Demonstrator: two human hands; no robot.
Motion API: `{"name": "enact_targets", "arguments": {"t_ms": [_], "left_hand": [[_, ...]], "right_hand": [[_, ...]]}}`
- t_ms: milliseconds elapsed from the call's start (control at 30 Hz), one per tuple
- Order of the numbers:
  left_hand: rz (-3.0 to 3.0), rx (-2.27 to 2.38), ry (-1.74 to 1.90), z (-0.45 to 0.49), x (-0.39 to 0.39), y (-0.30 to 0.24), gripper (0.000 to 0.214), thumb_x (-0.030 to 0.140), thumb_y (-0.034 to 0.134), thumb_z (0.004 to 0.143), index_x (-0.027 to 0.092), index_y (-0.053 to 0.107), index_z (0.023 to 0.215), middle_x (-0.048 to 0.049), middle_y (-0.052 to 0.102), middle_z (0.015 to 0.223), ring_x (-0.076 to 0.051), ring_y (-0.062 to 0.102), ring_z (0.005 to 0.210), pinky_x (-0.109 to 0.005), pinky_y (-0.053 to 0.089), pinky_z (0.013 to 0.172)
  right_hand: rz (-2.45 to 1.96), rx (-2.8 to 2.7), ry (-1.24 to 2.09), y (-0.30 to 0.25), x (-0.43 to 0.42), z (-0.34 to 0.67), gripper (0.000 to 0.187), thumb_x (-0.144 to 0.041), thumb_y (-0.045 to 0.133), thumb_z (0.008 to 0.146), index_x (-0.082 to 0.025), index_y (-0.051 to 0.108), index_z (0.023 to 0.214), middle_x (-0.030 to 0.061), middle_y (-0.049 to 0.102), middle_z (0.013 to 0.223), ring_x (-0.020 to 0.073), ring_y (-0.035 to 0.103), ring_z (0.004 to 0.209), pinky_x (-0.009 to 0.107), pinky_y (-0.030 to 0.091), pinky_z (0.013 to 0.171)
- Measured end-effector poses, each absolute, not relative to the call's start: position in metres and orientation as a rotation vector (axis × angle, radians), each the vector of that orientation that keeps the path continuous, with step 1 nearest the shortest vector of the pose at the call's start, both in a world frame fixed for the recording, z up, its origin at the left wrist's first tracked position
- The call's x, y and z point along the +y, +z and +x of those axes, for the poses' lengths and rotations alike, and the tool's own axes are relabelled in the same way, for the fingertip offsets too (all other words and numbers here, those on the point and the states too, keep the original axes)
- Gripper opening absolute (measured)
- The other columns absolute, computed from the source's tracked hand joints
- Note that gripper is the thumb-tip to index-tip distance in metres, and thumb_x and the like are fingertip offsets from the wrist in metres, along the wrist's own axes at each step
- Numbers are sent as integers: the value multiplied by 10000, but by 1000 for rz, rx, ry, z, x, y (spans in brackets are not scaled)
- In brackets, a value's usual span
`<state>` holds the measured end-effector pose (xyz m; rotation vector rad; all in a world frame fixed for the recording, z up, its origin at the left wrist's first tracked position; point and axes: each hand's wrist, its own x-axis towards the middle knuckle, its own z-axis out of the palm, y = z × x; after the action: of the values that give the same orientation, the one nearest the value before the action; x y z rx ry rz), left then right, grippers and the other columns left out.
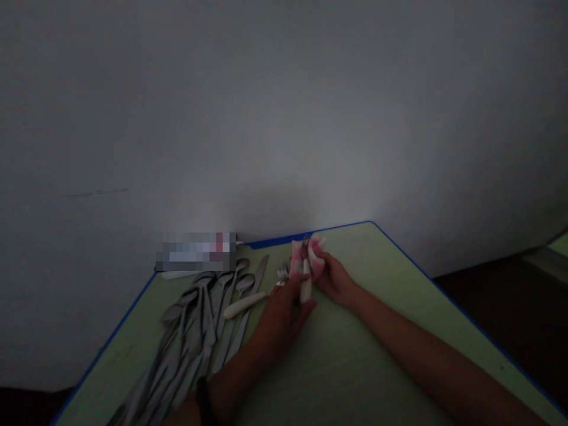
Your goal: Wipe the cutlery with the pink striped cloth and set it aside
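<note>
My left hand (286,313) is closed around the pale handle of a fork (306,269), whose tines point up and away from me. Fingers of my right hand (335,278) grip a pink and white cloth (316,257), which lies around and behind the fork's head. Just left of my left hand, another fork's tines (283,271) show, and a pale handle (244,305) lies slanted across the knives; whether the two belong together I cannot tell. A table knife (261,272) and several metal spoons (244,284) lie close by.
A heap of metal cutlery (186,337) covers the left side of the pale green table (377,355), which has a blue edge. At the back left sits a blurred-out box or packet (195,253). A grey wall (284,118) stands right behind the table.
</note>
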<state>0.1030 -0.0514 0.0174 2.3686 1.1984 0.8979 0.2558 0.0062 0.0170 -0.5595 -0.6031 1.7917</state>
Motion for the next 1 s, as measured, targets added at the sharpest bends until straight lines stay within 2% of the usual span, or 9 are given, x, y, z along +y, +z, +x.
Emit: {"name": "enact_targets", "arguments": {"t_ms": [100, 267, 400, 600, 667, 800, 900, 1000], "left_hand": [[2302, 1243, 978, 103, -51, 14, 257, 315, 511, 860, 203, 480, 1090, -95, 535, 1159, -211, 558, 990, -385, 452, 863], [2205, 1209, 1011, 105, -52, 17, 245, 283, 467, 884, 199, 417, 1109, -54, 581, 971, -173, 584, 860, -350, 478, 802], [2166, 1201, 1010, 105, -52, 18, 209, 282, 447, 898, 206, 427, 1091, -51, 590, 965, -176, 595, 864, -343, 489, 790], [2156, 1183, 1023, 103, -53, 19, 237, 274, 444, 891, 211, 431, 1119, -59, 600, 982, -187, 605, 874, -338, 494, 775], [2159, 1170, 1003, 103, -54, 20, 250, 273, 442, 891, 207, 421, 1131, -53, 603, 955, -181, 604, 851, -330, 492, 762], [2199, 1182, 991, 104, -54, 21, 263, 271, 453, 883, 200, 419, 1133, -50, 602, 937, -175, 595, 827, -337, 483, 768], [2240, 1217, 987, 105, -54, 21, 260, 269, 476, 865, 205, 442, 1114, -33, 608, 876, -177, 593, 797, -343, 479, 761], [2247, 1266, 988, 106, -54, 20, 266, 281, 483, 867, 213, 450, 1121, -25, 611, 864, -177, 596, 797, -346, 477, 760]], "right_hand": [[-587, -600, 1760, 15, 8, 255, 152, -246, 554, 758, -165, 605, 877, -12, 647, 737, 126, 569, 670, 246, 446, 660], [-593, -578, 1676, 8, 14, 255, 95, -233, 550, 768, -163, 602, 808, -8, 623, 676, 124, 546, 647, 244, 453, 636], [-600, -617, 1662, 7, 16, 256, 180, -321, 541, 787, -170, 606, 860, 15, 645, 717, 166, 585, 732, 289, 475, 685], [-455, -590, 1710, 14, 15, 258, 331, -445, 415, 846, -200, 591, 983, 32, 668, 844, 190, 602, 792, 333, 484, 711], [-462, -560, 1700, 15, 14, 258, 280, -424, 457, 836, -204, 599, 932, 9, 661, 812, 165, 589, 742, 301, 477, 686], [-582, -598, 1713, 12, 12, 255, 177, -356, 573, 782, -180, 589, 770, -39, 584, 607, 102, 496, 553, 226, 423, 567], [-633, -670, 1710, 9, 12, 255, 165, -324, 624, 739, -163, 587, 752, -52, 553, 568, 81, 447, 503, 206, 368, 499], [-631, -644, 1717, 9, 12, 255, 154, -300, 634, 725, -161, 593, 775, -50, 564, 589, 80, 453, 513, 203, 364, 497]]}}
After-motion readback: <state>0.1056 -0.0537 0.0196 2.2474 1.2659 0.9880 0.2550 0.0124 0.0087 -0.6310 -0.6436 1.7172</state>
